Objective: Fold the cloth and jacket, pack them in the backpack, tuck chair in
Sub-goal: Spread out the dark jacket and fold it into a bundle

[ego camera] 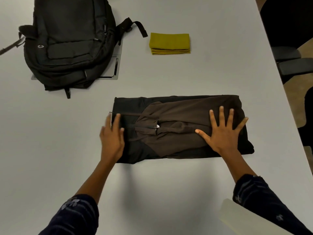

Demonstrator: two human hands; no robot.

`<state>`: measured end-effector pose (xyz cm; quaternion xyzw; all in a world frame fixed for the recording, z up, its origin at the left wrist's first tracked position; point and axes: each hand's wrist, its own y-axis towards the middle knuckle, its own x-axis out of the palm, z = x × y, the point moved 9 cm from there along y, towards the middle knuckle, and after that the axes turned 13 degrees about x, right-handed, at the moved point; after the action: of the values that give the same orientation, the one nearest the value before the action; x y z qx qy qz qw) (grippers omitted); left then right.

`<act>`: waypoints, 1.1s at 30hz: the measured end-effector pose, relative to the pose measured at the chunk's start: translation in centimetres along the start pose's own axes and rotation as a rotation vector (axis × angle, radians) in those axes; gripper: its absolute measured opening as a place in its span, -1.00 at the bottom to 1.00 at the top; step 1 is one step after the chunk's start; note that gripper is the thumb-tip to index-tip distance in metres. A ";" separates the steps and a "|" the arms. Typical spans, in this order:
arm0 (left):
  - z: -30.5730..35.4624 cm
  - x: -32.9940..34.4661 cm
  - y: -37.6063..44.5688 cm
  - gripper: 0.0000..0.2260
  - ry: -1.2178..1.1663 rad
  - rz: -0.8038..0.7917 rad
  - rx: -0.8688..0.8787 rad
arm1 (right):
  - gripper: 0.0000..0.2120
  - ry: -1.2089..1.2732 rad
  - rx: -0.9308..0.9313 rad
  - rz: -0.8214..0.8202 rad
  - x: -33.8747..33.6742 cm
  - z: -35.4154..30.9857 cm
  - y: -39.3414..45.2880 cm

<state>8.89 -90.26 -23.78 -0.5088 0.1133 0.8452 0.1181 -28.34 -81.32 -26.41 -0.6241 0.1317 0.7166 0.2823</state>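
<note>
The jacket (183,128) lies part-folded under the flat, spread fingers (221,114) of both hands, the yellow cloth (169,43) beyond them already folded, the backpack (67,43) unpacked.

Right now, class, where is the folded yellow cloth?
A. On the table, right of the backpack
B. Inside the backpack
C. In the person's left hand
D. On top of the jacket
A: the yellow cloth lies folded on the table, right of the closed backpack.
</note>
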 end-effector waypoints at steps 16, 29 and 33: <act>0.9 -0.3 -1.9 -0.82 -0.061 -0.223 -0.006 | -0.14 0.066 -0.087 -0.124 1.6 -2.7 -1.5; 0.3 -2.9 0.6 -0.70 -0.256 0.108 -0.122 | -0.12 0.059 -0.096 -0.170 2.0 -2.6 -1.2; -5.2 -2.2 -1.6 -0.53 -0.238 0.021 -0.501 | -0.10 0.055 -0.099 -0.174 2.1 -2.6 -1.2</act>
<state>14.74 -90.52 -24.28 -0.4182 -0.1085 0.9018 -0.0075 -25.68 -81.23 -28.77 -0.6657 0.0493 0.6777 0.3085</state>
